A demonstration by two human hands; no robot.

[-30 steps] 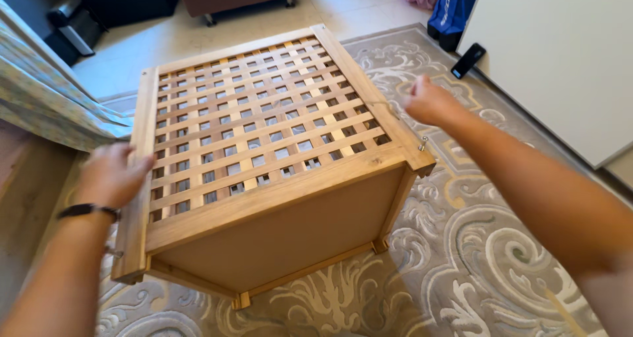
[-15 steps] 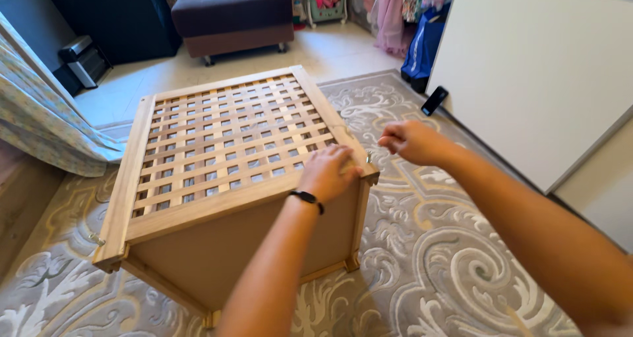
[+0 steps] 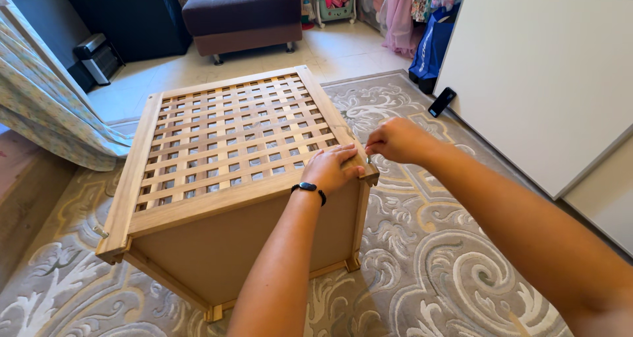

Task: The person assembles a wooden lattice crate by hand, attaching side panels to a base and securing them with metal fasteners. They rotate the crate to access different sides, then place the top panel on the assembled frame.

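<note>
Left hand: the left hand (image 3: pixel 331 167) lies palm down on the near right corner of the box (image 3: pixel 224 179), fingers spread flat and pointing toward the corner; it grips nothing, only presses on the wood. A dark band (image 3: pixel 308 188) sits on its wrist.
Right hand: the right hand (image 3: pixel 394 141) is just beside the left fingertips, at the same corner, fingers curled in tight as if pinching something small; what lies between them is too small to tell.
Box: a wooden box with a lattice face turned up, standing tilted on the rug (image 3: pixel 428 258); its right corner sits directly under the left fingers and touches the right ones.
Peg: a small metal peg (image 3: pixel 100 231) sticks out of the box's near left corner, well apart from both hands.
Phone: a dark phone (image 3: pixel 441 101) lies beyond the right knuckles, by the white panel (image 3: pixel 547 73).
Stool: a padded dark stool (image 3: pixel 242 14) stands far past the fingertips, across the tiled floor.
Cloth: patterned cloth (image 3: pixel 46 113) hangs to the left of the box, well away from the left hand.
</note>
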